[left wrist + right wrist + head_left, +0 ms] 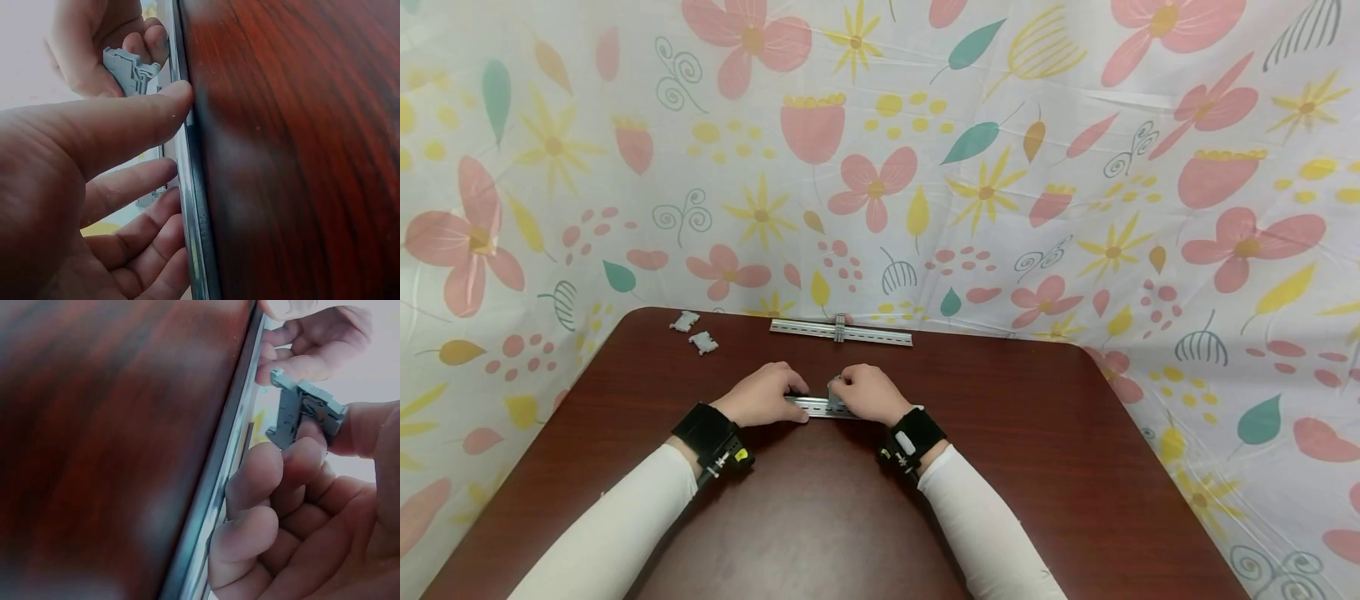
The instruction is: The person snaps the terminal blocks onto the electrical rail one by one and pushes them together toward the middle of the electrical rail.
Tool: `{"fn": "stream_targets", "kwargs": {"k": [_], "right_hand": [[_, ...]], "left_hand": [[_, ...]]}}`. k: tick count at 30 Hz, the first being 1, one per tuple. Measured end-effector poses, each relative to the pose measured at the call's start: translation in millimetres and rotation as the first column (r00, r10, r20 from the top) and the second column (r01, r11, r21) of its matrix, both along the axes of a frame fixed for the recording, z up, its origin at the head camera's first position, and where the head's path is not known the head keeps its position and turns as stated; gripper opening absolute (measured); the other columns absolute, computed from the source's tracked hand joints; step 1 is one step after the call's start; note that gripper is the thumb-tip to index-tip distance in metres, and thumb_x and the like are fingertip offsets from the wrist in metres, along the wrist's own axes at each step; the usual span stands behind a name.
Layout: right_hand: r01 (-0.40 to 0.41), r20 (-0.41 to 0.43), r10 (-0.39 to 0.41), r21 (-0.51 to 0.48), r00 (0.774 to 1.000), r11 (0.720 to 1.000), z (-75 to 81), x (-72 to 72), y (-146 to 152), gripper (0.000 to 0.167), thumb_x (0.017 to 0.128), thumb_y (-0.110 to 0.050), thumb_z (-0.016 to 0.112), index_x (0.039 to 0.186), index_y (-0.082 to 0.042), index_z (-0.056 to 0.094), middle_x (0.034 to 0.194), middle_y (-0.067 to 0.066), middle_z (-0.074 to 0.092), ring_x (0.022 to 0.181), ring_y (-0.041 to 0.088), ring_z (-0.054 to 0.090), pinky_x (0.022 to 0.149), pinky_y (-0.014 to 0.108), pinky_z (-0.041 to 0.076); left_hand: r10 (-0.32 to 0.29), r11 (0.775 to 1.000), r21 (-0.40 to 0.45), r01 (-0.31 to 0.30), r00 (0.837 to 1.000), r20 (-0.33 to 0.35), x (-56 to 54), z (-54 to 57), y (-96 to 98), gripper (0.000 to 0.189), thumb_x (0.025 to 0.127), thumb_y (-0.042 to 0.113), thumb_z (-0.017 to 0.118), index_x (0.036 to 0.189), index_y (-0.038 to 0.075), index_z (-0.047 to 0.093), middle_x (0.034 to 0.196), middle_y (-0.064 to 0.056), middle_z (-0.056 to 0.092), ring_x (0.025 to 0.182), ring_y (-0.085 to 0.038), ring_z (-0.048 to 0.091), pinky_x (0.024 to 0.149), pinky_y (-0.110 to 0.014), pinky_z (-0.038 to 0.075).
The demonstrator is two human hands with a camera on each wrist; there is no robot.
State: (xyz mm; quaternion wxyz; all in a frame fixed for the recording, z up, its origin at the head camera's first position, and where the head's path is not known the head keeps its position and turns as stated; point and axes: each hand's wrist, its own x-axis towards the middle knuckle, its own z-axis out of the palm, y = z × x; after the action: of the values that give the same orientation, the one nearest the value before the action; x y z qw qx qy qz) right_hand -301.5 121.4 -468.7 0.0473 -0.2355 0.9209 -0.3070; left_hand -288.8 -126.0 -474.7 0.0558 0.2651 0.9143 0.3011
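Observation:
A slotted metal DIN rail (815, 407) lies crosswise on the table before me. My left hand (763, 395) holds its left part, thumb (178, 97) on the near edge and fingers at the far side. Between thumb and index finger, my right hand (872, 393) pinches a grey terminal block (287, 415) over the rail. In the left wrist view the same terminal block (128, 70) stands up close above the rail. The other right-hand fingers (245, 532) are curled beside the rail's edge. The rail's two ends are mostly covered by the hands.
Farther back, a second DIN rail (801, 328) carries several grey blocks (840, 327) clipped near its middle. Two loose terminal blocks (703, 342) lie at the table's back left. A flower-patterned curtain (880, 167) hangs behind the dark wooden table (1015, 417).

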Motion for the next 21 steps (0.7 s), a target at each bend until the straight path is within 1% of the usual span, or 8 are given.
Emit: {"fn": "stream_targets", "kwargs": {"k": [4, 7, 12, 15, 19, 21], "right_hand": [[0.004, 0.001, -0.004, 0.039, 1.000, 0.999, 2.4, -0.6, -5.8, 0.047, 0.109, -0.022, 0.058, 0.065, -0.021, 0.042, 0.062, -0.008, 0.031, 0.055, 0.011, 0.028, 0.062, 0.029, 0.029], [0.018, 0.015, -0.019, 0.069, 1.000, 0.997, 3.3, -2.7, -10.0, 0.047, 0.109, -0.023, 0.058, 0.065, -0.022, 0.042, 0.061, -0.008, 0.031, 0.053, 0.011, 0.027, 0.061, 0.030, 0.028], [0.042, 0.040, -0.047, 0.123, 0.998, 0.991, 5.4, -5.4, -16.2, 0.048, 0.109, -0.024, 0.060, 0.064, -0.021, 0.044, 0.059, -0.008, 0.032, 0.052, 0.012, 0.028, 0.059, 0.030, 0.028], [0.053, 0.052, -0.062, 0.154, 0.997, 0.987, 6.4, -6.6, -19.7, 0.049, 0.109, -0.025, 0.061, 0.063, -0.021, 0.045, 0.058, -0.008, 0.032, 0.051, 0.011, 0.028, 0.057, 0.030, 0.027], [0.074, 0.070, -0.090, 0.199, 0.994, 0.977, 8.3, -7.0, -24.8, 0.050, 0.111, -0.026, 0.060, 0.063, -0.021, 0.046, 0.057, -0.007, 0.032, 0.050, 0.012, 0.029, 0.056, 0.030, 0.026], [0.081, 0.072, -0.099, 0.222, 0.992, 0.972, 8.7, -6.8, -26.5, 0.050, 0.111, -0.026, 0.060, 0.063, -0.020, 0.047, 0.057, -0.007, 0.034, 0.051, 0.012, 0.032, 0.056, 0.030, 0.028]], "left_hand": [[-0.009, 1.000, -0.019, 0.009, 1.000, -0.006, 1.4, 1.2, -0.4, 0.032, 0.090, 0.022, 0.094, 0.118, 0.008, 0.086, 0.113, -0.002, 0.072, 0.109, -0.025, 0.066, 0.097, -0.046, 0.058], [-0.009, 1.000, -0.030, 0.009, 1.000, -0.012, 0.5, -1.1, -0.7, 0.029, 0.091, 0.021, 0.093, 0.118, 0.011, 0.087, 0.113, 0.000, 0.072, 0.112, -0.026, 0.065, 0.099, -0.046, 0.057], [-0.011, 1.000, -0.029, 0.010, 1.000, -0.024, -3.1, -7.6, -2.0, 0.027, 0.092, 0.022, 0.094, 0.117, 0.013, 0.087, 0.112, 0.002, 0.073, 0.113, -0.026, 0.065, 0.098, -0.046, 0.056], [-0.012, 1.000, -0.018, 0.011, 1.000, -0.024, -5.5, -10.6, -3.0, 0.026, 0.091, 0.023, 0.094, 0.115, 0.013, 0.087, 0.111, 0.002, 0.073, 0.110, -0.024, 0.066, 0.096, -0.044, 0.057], [-0.015, 1.000, -0.007, 0.015, 1.000, -0.026, -6.7, -11.4, -2.5, 0.025, 0.090, 0.022, 0.096, 0.112, 0.012, 0.087, 0.108, 0.002, 0.073, 0.103, -0.021, 0.069, 0.093, -0.043, 0.059], [-0.009, 1.000, -0.008, 0.009, 1.000, -0.021, -6.3, -11.0, -1.3, 0.025, 0.090, 0.022, 0.096, 0.111, 0.012, 0.087, 0.107, 0.002, 0.073, 0.102, -0.020, 0.069, 0.093, -0.043, 0.059]]}}
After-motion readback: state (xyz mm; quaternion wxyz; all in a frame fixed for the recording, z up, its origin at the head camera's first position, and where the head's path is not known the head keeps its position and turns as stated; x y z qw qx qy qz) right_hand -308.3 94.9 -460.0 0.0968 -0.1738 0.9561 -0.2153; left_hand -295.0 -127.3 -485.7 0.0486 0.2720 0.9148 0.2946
